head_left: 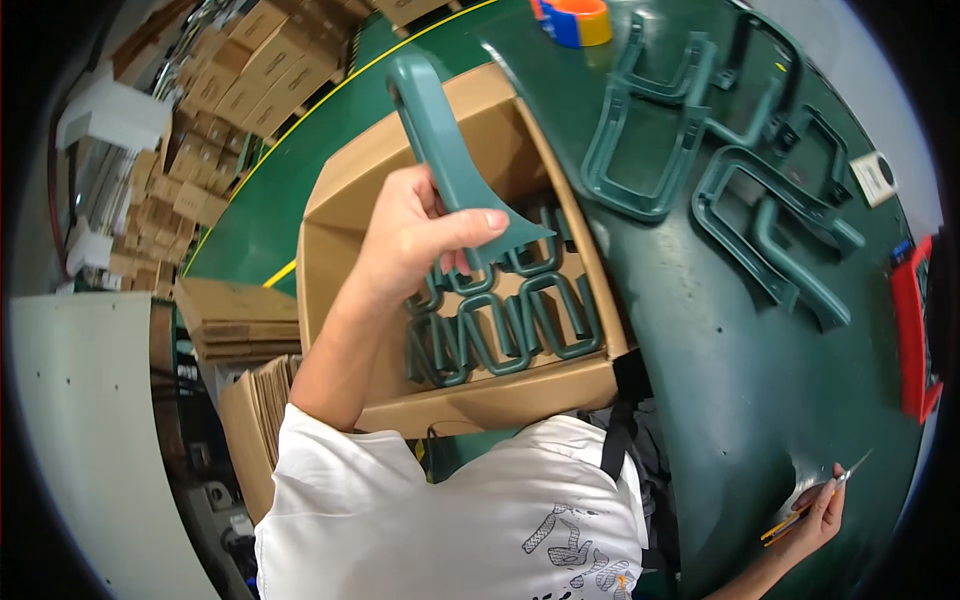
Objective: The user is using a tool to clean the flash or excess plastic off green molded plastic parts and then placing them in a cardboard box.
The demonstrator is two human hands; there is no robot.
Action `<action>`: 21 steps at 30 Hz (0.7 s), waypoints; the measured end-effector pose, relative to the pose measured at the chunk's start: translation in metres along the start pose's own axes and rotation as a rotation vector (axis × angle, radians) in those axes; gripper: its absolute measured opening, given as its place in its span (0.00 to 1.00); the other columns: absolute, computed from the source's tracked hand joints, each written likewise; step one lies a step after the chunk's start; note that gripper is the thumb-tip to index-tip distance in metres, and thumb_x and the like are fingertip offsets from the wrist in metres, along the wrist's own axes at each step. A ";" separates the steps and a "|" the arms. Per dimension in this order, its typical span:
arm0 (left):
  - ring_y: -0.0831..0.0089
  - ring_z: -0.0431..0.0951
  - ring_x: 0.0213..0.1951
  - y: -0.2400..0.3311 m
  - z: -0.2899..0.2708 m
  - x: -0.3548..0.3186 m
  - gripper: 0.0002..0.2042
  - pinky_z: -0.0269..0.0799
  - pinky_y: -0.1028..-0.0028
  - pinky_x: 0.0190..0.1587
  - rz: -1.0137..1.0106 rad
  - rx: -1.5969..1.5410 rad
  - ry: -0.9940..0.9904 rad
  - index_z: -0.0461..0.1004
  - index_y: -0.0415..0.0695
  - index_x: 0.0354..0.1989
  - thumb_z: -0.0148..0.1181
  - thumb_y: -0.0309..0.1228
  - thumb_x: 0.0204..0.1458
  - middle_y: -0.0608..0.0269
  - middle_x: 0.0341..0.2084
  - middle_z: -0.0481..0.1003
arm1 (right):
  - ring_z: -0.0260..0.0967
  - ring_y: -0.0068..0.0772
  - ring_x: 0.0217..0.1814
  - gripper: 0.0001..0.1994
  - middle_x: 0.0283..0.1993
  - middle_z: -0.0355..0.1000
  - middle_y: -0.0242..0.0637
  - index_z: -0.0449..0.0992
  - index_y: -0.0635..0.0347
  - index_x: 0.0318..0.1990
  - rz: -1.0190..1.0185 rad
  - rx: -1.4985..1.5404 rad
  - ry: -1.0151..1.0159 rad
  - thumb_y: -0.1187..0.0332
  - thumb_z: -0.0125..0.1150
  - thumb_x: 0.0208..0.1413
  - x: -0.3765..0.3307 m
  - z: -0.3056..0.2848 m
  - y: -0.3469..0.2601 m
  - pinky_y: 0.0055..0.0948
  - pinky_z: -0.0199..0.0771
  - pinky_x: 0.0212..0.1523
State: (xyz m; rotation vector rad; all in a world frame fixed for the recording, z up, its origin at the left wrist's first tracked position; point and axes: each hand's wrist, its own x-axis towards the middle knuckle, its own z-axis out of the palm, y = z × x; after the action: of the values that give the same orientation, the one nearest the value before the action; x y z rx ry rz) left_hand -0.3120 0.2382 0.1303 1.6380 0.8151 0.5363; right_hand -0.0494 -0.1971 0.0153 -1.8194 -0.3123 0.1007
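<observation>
Two bare hands in the head view, both occupied. Left hand (405, 230), toward 11 o'clock from centre: grips a dark-green, smooth, curved part with a rounded upper end and flared lower end (443, 140), thumb flat across its face, fingers wrapped behind. Part is tilted, held over an open brown cardboard box (500, 400) at centre. Inside box: rows of dark-green, rounded loop-shaped parts (503, 367).

Right hand (822, 512), 4 o'clock: fingers closed around a slim yellow-handled tool with a thin pointed blade (787, 524), above a dark-green glossy tabletop (730, 400).

On tabletop, 2 o'clock: several dark-green, channelled loop-shaped parts (655, 212), some overlapping. Near 1 o'clock: an orange-and-blue ring-shaped object (592, 32). At 3 o'clock: a red, open-sided holder (910, 345). At 10 o'clock, beyond: stacked brown cardboard cartons (255, 90).
</observation>
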 end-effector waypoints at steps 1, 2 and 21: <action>0.83 0.70 0.16 -0.004 -0.004 -0.006 0.13 0.64 0.84 0.17 -0.034 0.040 0.047 0.73 0.37 0.25 0.68 0.34 0.38 0.63 0.17 0.74 | 0.56 0.11 0.22 0.14 0.19 0.60 0.25 0.70 0.66 0.50 -0.037 0.032 -0.059 0.68 0.48 0.61 0.005 0.005 -0.006 0.14 0.48 0.19; 0.81 0.70 0.16 -0.009 0.001 -0.016 0.12 0.65 0.81 0.18 -0.068 0.111 0.039 0.73 0.38 0.24 0.67 0.34 0.38 0.64 0.17 0.74 | 0.57 0.13 0.22 0.12 0.21 0.61 0.27 0.70 0.66 0.47 -0.053 0.015 -0.131 0.68 0.49 0.60 0.005 0.014 -0.009 0.14 0.50 0.19; 0.68 0.75 0.22 -0.125 -0.197 -0.185 0.04 0.69 0.70 0.26 0.262 0.874 1.234 0.75 0.39 0.27 0.58 0.27 0.48 0.57 0.20 0.75 | 0.58 0.18 0.27 0.05 0.24 0.62 0.31 0.69 0.65 0.40 -0.241 0.353 -0.254 0.76 0.51 0.56 -0.059 0.199 -0.143 0.20 0.58 0.31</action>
State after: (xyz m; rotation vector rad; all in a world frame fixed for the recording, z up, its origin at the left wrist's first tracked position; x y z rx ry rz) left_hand -0.6033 0.2385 0.0681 2.1438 1.9293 1.6151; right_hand -0.1753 0.0075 0.0931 -1.4085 -0.6495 0.2052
